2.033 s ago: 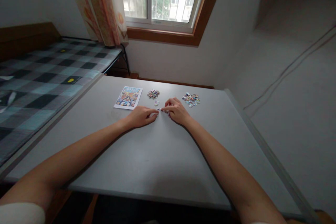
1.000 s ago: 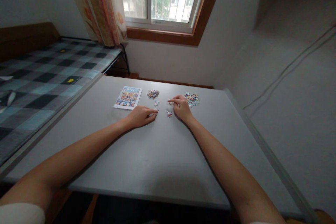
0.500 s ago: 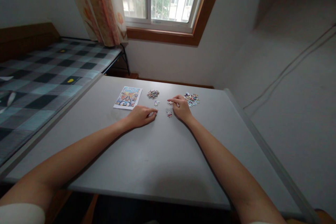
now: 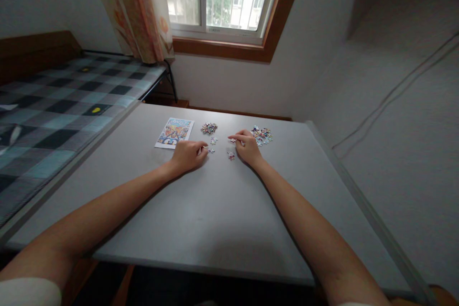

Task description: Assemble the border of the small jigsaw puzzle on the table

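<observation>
My left hand [image 4: 190,156] rests on the table just in front of the picture sheet. Its thumb and fingers are drawn together; what they hold, if anything, is hidden. Right by its fingertips lies a small puzzle piece or cluster [image 4: 212,150], with another little cluster [image 4: 214,140] behind it. My right hand [image 4: 248,148] has its index finger reaching left over a pale puzzle piece [image 4: 233,140], which sits between finger and thumb. Near that hand, a small group of joined-looking pieces [image 4: 231,155] lies on the table.
A heap of puzzle pieces [image 4: 209,128] lies behind the clusters, and a wider heap [image 4: 262,136] is beyond my right hand. The printed picture sheet [image 4: 175,130] lies at left on the grey table [image 4: 201,220]. A checked bed [image 4: 71,100] adjoins the table's left side.
My left hand has drawn back a little to the left and its fingers have curled in, uncovering the small pieces at its fingertips. The right hand has hardly moved.
</observation>
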Demonstrator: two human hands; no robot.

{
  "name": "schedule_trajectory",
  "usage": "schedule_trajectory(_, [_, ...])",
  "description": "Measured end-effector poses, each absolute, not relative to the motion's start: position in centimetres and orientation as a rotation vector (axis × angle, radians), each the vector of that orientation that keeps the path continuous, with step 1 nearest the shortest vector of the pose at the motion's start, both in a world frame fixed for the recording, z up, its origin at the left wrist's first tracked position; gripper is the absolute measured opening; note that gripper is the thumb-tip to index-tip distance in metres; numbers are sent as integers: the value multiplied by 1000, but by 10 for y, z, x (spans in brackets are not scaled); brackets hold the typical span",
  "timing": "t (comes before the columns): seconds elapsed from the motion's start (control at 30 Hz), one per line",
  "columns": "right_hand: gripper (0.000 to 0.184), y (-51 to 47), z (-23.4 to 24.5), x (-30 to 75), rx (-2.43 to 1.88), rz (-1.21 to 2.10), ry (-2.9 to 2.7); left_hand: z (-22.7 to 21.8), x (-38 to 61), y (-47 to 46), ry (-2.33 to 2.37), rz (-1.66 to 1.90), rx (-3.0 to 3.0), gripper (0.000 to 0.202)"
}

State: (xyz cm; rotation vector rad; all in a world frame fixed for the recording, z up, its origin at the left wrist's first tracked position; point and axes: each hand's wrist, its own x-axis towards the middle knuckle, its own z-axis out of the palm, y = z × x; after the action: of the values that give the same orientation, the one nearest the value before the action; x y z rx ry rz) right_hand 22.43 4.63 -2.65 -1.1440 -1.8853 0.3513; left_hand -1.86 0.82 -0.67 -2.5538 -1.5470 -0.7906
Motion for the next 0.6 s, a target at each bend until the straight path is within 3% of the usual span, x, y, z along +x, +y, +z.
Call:
schedule_trajectory(0.27, [35,45,-24,223,-1157,341,-1890,-6,-18,10,-1727,-736,-2459,27])
schedule_trajectory(0.6, [36,45,-24,223,-1151,361,-1895,-8,-19,9,-1504,-774,-2613,27])
